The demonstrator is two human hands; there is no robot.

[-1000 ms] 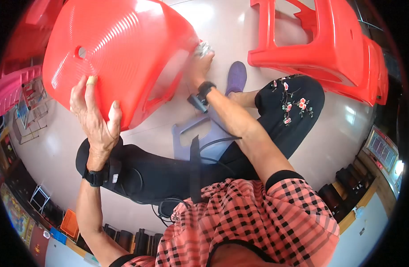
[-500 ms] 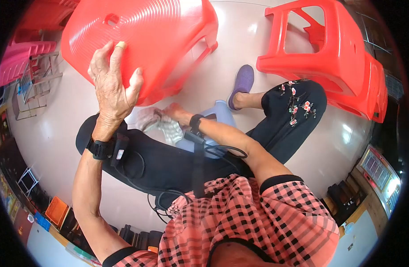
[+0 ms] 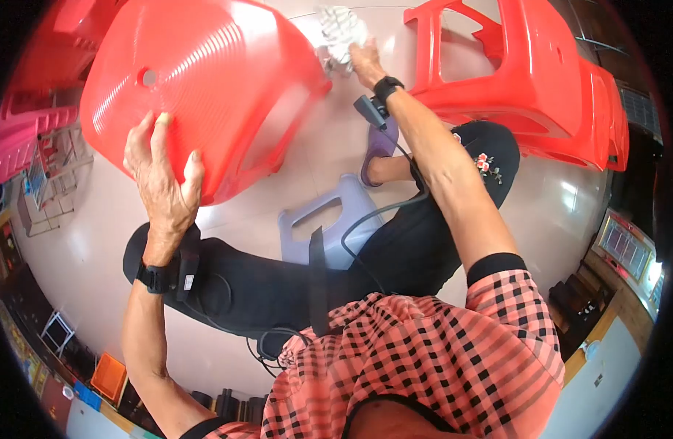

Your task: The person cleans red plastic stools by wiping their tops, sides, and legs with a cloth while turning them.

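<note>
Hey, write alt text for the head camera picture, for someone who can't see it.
A person's left hand rests spread on the seat of a red plastic stool, while the right hand holds a crumpled pale cloth just beyond the stool's far right edge. More red stools lie sideways at right; a bluish stool shows between the person's legs.

The stool (image 3: pixel 226 88) under my left hand (image 3: pixel 164 186) is glossy red with fine ringed lines across its seat, the stools (image 3: pixel 523 84) at far right are the same red, and the cloth (image 3: pixel 341 31) in my right hand (image 3: pixel 367 64) is white with grey markings. My shirt (image 3: pixel 402 351) is coral pink with black checks and black sleeve edges, over black trousers (image 3: pixel 263 285) with pinkish-red and white flowers on the right leg, and my shoe (image 3: pixel 379 150) is purple. Between my legs the low stool (image 3: pixel 349 201) is pale lavender-blue, and the basket (image 3: pixel 109 377) at near left is orange.
</note>
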